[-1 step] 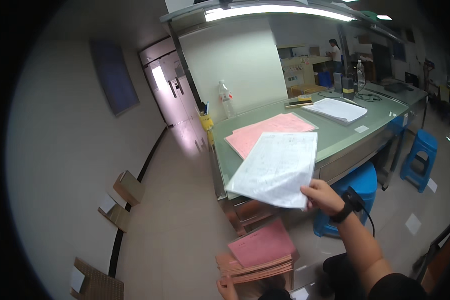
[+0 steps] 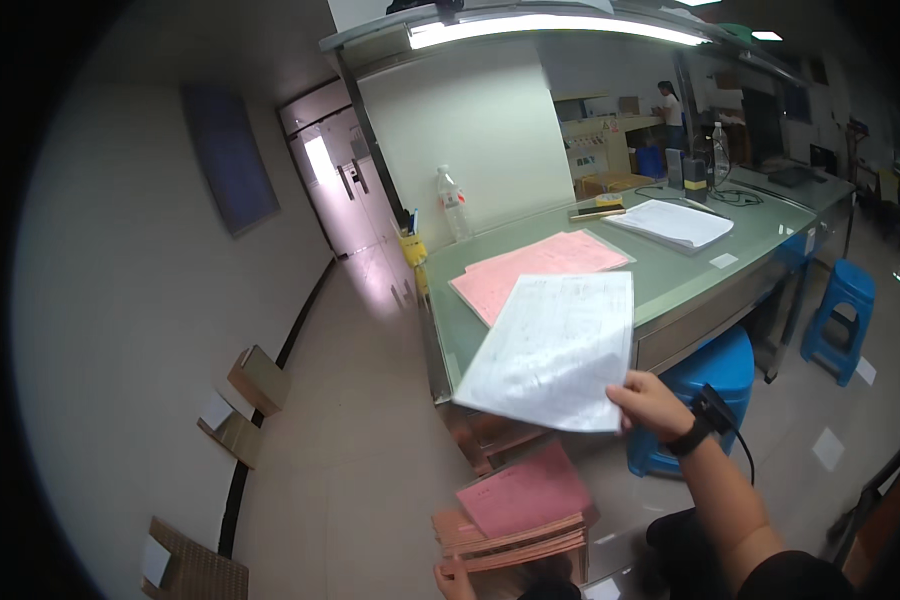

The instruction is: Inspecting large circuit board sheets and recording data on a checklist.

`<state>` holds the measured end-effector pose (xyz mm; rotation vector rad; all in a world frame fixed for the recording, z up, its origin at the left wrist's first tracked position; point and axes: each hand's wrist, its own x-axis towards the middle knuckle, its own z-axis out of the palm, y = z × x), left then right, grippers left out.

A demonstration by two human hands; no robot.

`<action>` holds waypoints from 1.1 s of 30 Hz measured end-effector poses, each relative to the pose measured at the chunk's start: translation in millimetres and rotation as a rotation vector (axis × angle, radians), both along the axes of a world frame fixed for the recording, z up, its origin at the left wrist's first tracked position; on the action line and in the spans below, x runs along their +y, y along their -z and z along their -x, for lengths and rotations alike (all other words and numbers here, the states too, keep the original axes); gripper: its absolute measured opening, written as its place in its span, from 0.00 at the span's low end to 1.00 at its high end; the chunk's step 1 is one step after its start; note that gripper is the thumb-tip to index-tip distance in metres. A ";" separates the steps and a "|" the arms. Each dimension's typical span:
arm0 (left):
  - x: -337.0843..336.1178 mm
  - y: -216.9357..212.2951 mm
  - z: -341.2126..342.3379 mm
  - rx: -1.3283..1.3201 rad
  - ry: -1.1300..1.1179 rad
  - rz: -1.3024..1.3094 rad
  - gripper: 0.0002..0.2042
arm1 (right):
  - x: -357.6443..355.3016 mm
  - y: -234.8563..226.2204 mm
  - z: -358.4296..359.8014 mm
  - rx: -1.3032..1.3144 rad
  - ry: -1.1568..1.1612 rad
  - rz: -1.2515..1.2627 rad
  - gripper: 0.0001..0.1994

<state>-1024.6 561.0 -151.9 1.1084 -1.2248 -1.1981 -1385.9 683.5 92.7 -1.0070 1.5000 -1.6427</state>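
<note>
My right hand [image 2: 654, 408], with a dark band on the wrist, pinches the lower right corner of a white printed sheet [image 2: 555, 345] that looks like it is in a clear sleeve. The sheet hangs tilted over the near edge of the green-topped table [image 2: 670, 285], partly covering pink sheets [image 2: 545, 258] lying there. At the bottom, my left hand [image 2: 454, 580] grips the left edge of a stack of pink folders [image 2: 520, 542]. A darker pink folder [image 2: 530, 490] lies slanted on top of that stack. Most of the left hand is cut off by the lower edge.
On the table stand a plastic bottle [image 2: 452, 203], a yellow pen holder [image 2: 413, 248] and a white paper pile [image 2: 675, 222]. Blue stools [image 2: 838, 320] stand at the right. Cardboard boxes [image 2: 258, 378] line the left wall. A person [image 2: 670, 108] is far back.
The white sheet and my right hand have dropped slightly toward me. My left hand and the pink stack have hardly moved.
</note>
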 end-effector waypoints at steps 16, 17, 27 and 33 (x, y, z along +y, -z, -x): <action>50.8 -18.7 -27.2 0.064 -0.066 -0.231 0.27 | 63.7 83.7 5.4 0.084 0.081 -0.110 0.14; 50.3 -16.6 -27.2 0.059 -0.067 -0.226 0.27 | 64.0 84.1 5.0 0.078 0.077 -0.113 0.14; 42.3 -1.0 -29.6 0.048 -0.091 -0.140 0.17 | 63.2 88.7 9.4 0.070 0.048 -0.085 0.14; 48.1 -0.6 -32.4 0.038 -0.092 -0.185 0.20 | 67.7 87.9 4.7 0.063 0.059 -0.091 0.14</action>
